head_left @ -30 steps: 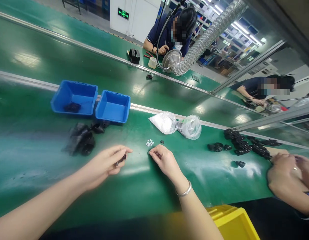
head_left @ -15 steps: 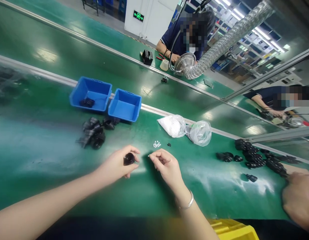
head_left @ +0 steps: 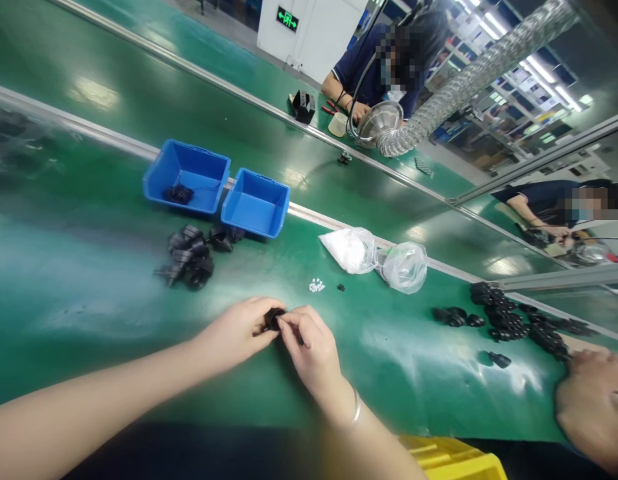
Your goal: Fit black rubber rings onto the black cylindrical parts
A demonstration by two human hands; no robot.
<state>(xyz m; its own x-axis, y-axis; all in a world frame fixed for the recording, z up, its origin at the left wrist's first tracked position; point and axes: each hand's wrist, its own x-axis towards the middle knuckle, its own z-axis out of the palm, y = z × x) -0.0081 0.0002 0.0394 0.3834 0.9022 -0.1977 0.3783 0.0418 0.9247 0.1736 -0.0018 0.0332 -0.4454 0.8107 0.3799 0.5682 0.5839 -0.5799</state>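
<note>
My left hand (head_left: 236, 332) is closed around a small round black plastic part (head_left: 273, 319), its hollow end turned toward my right hand. My right hand (head_left: 311, 350) has thumb and forefinger pinched together at the mouth of that part. The tiny white piece between those fingertips is hidden now; it showed faintly a moment earlier. Just beyond the hands lie a small cluster of white pieces (head_left: 317, 285) and a few tiny black pieces (head_left: 341, 287). A heap of black plastic parts (head_left: 189, 257) sits to the left of them.
Two blue bins (head_left: 256, 203) stand behind the heap, the left one holding black items. Clear plastic bags (head_left: 349, 250) lie along the metal rail. More black parts (head_left: 499, 313) are at right, near another person's hand (head_left: 589, 407). A yellow crate (head_left: 453, 460) is below the table edge.
My right hand has moved left and my left hand slightly right, so the right fingertips now meet the black part. The view has shifted a little.
</note>
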